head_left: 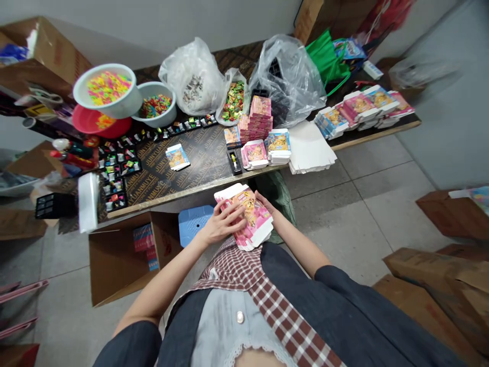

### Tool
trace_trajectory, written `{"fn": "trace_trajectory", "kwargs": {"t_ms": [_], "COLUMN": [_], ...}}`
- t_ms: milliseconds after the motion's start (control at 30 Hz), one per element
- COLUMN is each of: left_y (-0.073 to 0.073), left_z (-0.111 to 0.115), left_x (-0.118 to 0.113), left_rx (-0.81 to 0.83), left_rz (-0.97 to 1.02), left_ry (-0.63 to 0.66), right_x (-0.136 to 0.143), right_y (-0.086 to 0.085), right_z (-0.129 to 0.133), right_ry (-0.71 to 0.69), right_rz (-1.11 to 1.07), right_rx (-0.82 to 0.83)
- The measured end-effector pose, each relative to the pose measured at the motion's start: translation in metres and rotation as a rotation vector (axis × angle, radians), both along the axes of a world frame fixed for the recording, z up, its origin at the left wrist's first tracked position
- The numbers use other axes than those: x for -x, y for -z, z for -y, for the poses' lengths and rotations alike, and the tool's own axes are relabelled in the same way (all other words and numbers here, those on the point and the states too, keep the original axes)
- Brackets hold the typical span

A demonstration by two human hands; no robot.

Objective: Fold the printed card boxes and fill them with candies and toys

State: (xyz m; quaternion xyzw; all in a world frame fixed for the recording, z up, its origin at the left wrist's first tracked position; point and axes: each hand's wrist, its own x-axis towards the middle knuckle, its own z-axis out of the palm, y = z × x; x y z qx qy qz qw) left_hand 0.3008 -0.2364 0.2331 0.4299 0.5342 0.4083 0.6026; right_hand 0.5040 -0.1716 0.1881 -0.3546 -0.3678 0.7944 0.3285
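In front of my waist I hold a stack of flattened pink cartons (250, 209) with white flaps, in the head view's middle. My left hand (225, 223) lies over its left side, fingers on the printed top. Gripping the right edge is my right hand (265, 202), its fingers mostly hidden beneath the stack. On the table edge just beyond stand a pink carton stack (254, 154) and a blue carton stack (278, 146). A small black tray (234, 162) sits left of them. A few blue cartons (178, 157) lie alone further left.
Black trays with small wrapped pieces (120, 163) line the table's left and back. Tubs of colourful pieces (107, 92) and clear plastic bags (193, 76) stand behind. White sheets (311, 148) overhang the right edge. Below are an open cardboard box (122, 260) and a blue stool (194, 224).
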Motion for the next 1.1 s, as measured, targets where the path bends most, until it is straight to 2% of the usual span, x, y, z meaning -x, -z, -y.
{"fn": "trace_trajectory", "kwargs": {"t_ms": [100, 133, 167, 233, 300, 333, 400, 467, 533, 567, 667, 767, 833, 867, 900, 967, 1033, 1100], "left_y": [0.013, 0.018, 0.021, 0.025, 0.025, 0.025, 0.022, 0.019, 0.014, 0.01, 0.0, 0.0, 0.011, 0.019, 0.028, 0.047, 0.065, 0.081], "left_z": [-0.011, -0.015, -0.018, -0.025, -0.028, -0.028, -0.029, -0.034, -0.048, -0.06, -0.108, -0.165, -0.201, -0.218, -0.235, -0.268, -0.301, -0.329], "left_x": [-0.005, -0.007, -0.01, -0.019, -0.029, -0.034, -0.039, -0.037, -0.028, -0.022, -0.011, -0.024, -0.038, -0.044, -0.047, -0.044, -0.03, -0.012], "left_rx": [-0.189, -0.22, -0.198, 0.011, 0.27, 0.346, 0.376, 0.338, 0.355, 0.379, 0.459, 0.467, 0.455, 0.455, 0.456, 0.446, 0.42, 0.401], "left_rz": [-0.194, -0.235, -0.228, -0.05, 0.218, 0.31, 0.346, 0.273, 0.232, 0.23, 0.173, -0.006, -0.099, -0.119, -0.112, -0.044, 0.042, 0.098], "left_ry": [-0.131, -0.201, -0.275, -0.351, -0.311, -0.274, -0.22, -0.192, -0.082, 0.014, 0.41, 0.791, 0.911, 0.901, 0.829, 0.576, 0.336, 0.189], "right_x": [-0.009, -0.012, -0.015, -0.017, -0.016, -0.014, -0.012, -0.016, -0.029, -0.039, -0.073, -0.097, -0.1, -0.098, -0.093, -0.078, -0.058, -0.037], "right_y": [-0.014, -0.016, -0.018, -0.019, -0.018, -0.017, -0.015, -0.016, -0.019, -0.022, -0.03, -0.03, -0.021, -0.014, -0.005, 0.015, 0.036, 0.056], "right_z": [-0.01, -0.013, -0.016, -0.019, -0.019, -0.018, -0.015, -0.011, -0.012, -0.016, -0.033, -0.055, -0.067, -0.072, -0.076, -0.087, -0.103, -0.127], "right_ry": [-0.114, -0.11, -0.076, 0.06, 0.236, 0.322, 0.446, 0.468, 0.401, 0.353, 0.206, 0.067, 0.013, 0.014, 0.04, 0.151, 0.328, 0.561], "right_rz": [-0.093, -0.125, -0.151, -0.167, -0.148, -0.132, -0.101, -0.098, -0.133, -0.158, -0.203, -0.126, 0.022, 0.106, 0.18, 0.251, 0.204, 0.117], "right_rx": [0.193, 0.248, 0.276, 0.254, 0.192, 0.16, 0.106, 0.093, 0.139, 0.172, 0.239, 0.228, 0.22, 0.224, 0.233, 0.269, 0.332, 0.407]}}
